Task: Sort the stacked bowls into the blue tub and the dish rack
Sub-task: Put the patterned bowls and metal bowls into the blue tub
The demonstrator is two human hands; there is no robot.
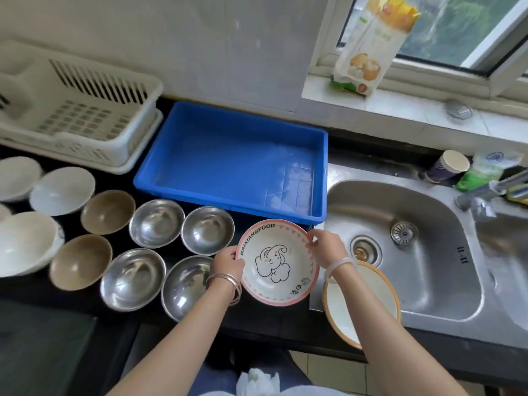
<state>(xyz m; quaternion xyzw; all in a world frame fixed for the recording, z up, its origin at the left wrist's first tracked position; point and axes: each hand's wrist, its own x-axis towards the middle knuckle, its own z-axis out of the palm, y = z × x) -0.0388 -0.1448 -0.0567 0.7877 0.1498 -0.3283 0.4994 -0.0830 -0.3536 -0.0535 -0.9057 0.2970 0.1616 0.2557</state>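
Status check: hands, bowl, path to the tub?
Both hands, left hand and right hand, grip elephant bowl by its rim. Blue tub empty. Path clear.

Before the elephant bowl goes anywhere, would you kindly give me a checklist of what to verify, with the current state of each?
1. Both hands on the elephant bowl: ok, left hand and right hand hold opposite rims.
2. Blue tub has room: ok, nothing inside.
3. Dish rack has room: ok, no dishes seen in it.
4. Path to the tub clear: ok, it sits just behind the bowl.
5. Orange-rimmed bowl stable by the sink: cannot tell, the right arm hides part.
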